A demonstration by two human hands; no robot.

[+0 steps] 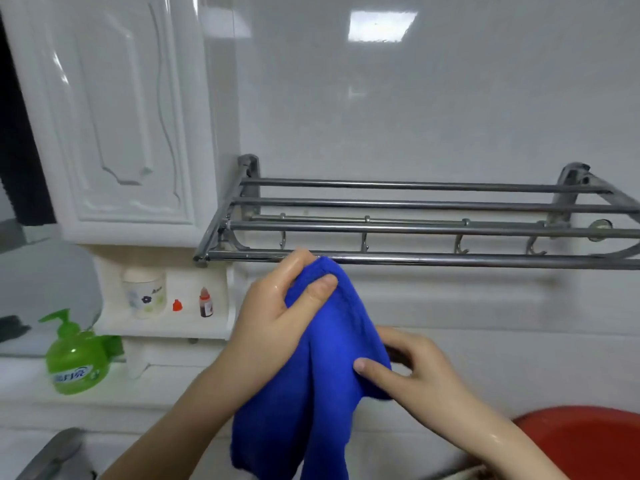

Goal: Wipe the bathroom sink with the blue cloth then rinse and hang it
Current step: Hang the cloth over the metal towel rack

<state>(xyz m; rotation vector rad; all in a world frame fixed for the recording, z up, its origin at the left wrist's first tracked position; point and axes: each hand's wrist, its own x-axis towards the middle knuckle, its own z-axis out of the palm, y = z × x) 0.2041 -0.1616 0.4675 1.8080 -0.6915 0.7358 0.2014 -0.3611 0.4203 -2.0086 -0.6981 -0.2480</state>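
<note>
Both hands hold the blue cloth (311, 393). Wet and glistening, the left hand (277, 317) grips its bunched top, thumb pressed across the front. That top sits right at the front bar of the chrome towel rack (450, 259); whether it touches the bar is unclear. Lower and to the right, the right hand (415, 368) pinches the cloth's side edge. The rest of the cloth hangs down in folds between the forearms. A green pump soap bottle (74, 362) stands on the ledge at left, and a red basin (588, 441) sits at lower right.
</note>
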